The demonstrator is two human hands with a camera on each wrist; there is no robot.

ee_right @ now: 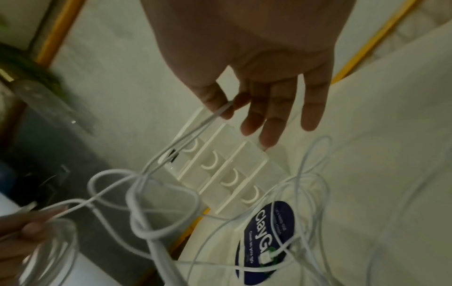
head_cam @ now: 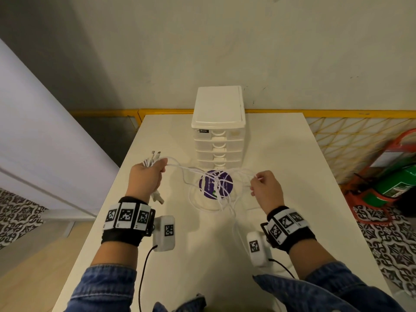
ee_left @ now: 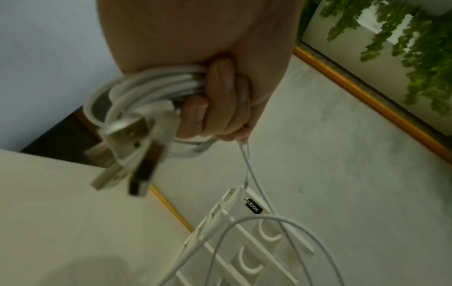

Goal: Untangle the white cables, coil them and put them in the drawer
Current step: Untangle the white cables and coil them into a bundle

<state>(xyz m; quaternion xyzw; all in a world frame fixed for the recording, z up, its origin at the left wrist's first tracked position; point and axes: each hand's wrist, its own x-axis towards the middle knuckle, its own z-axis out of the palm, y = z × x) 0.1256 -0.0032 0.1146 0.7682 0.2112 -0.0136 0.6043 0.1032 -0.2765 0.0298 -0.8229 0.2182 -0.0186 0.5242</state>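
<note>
My left hand (head_cam: 147,176) grips a coiled bundle of white cable (ee_left: 146,87) with USB plugs (ee_left: 132,158) sticking out past the fist. From it, loose strands run right to a knotted tangle of white cables (head_cam: 217,188) hanging over the table. My right hand (head_cam: 265,188) pinches one strand (ee_right: 220,110) between thumb and forefinger, its other fingers straight. The white drawer unit (head_cam: 218,134) stands behind the tangle with all its drawers closed.
A round purple sticker (head_cam: 208,188) lies on the white table (head_cam: 292,165) under the tangle. A green cylinder on a red stand (head_cam: 394,183) sits on the floor to the right. A yellow rail (head_cam: 337,113) runs behind the table.
</note>
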